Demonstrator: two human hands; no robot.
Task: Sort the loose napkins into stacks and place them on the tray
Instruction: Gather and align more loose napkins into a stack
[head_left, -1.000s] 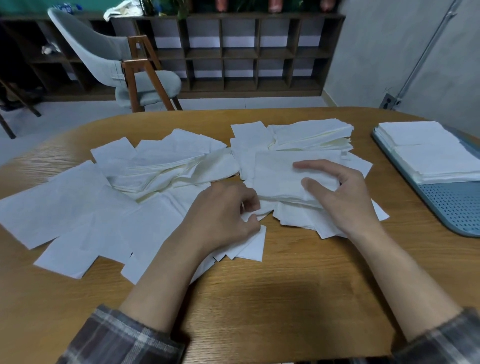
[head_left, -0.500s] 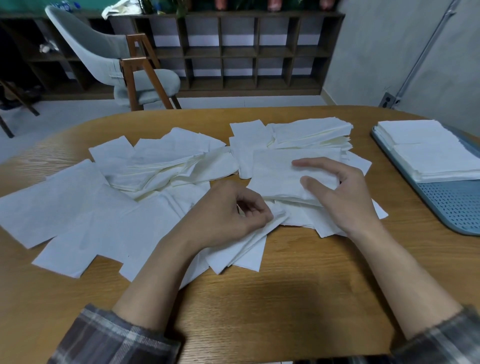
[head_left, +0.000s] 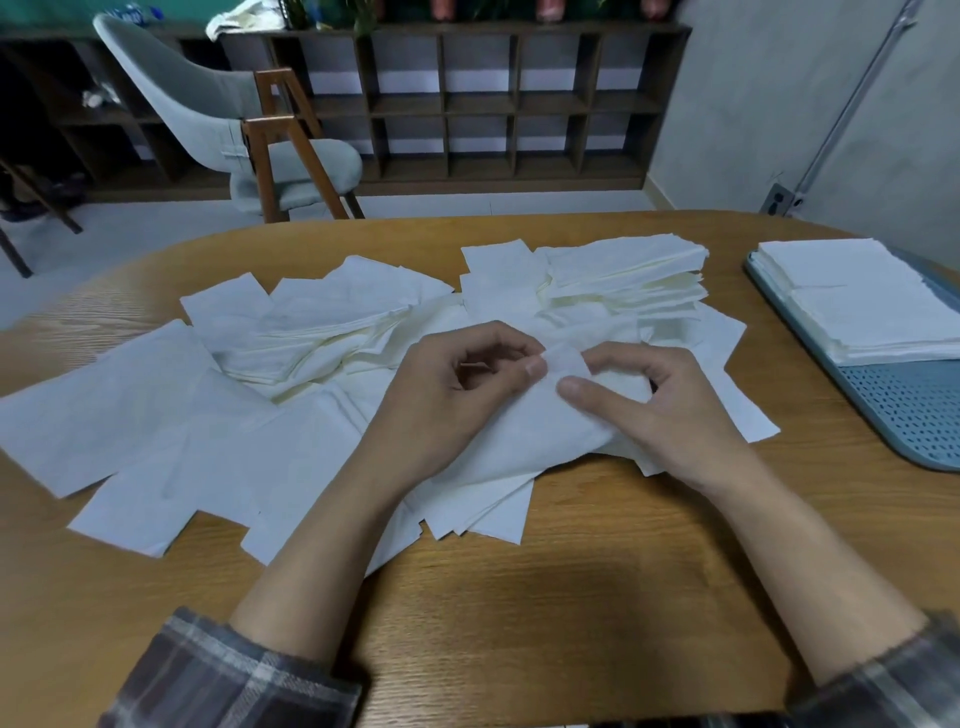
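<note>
White napkins lie loose across the wooden table (head_left: 571, 597), with a wide spread at the left (head_left: 156, 415) and a rough pile at the back middle (head_left: 623, 275). Both hands meet over the middle heap. My left hand (head_left: 457, 395) pinches the top corner of a napkin (head_left: 540, 431) between thumb and fingers. My right hand (head_left: 644, 400) pinches the same napkin right beside it, thumb on top. The napkin is lifted a little and drapes down toward me. At the far right a blue-grey perforated tray (head_left: 914, 415) carries neat stacks of napkins (head_left: 862, 301).
A grey chair with wooden legs (head_left: 249, 135) stands beyond the table's far edge. Dark cubby shelves (head_left: 493, 104) line the back wall. Bare wood runs along the table's near side between my plaid sleeves.
My left hand dragged a napkin rightward out of the heap and raised it. My right hand left the flat pile it pressed and came in to pinch that napkin's corner.
</note>
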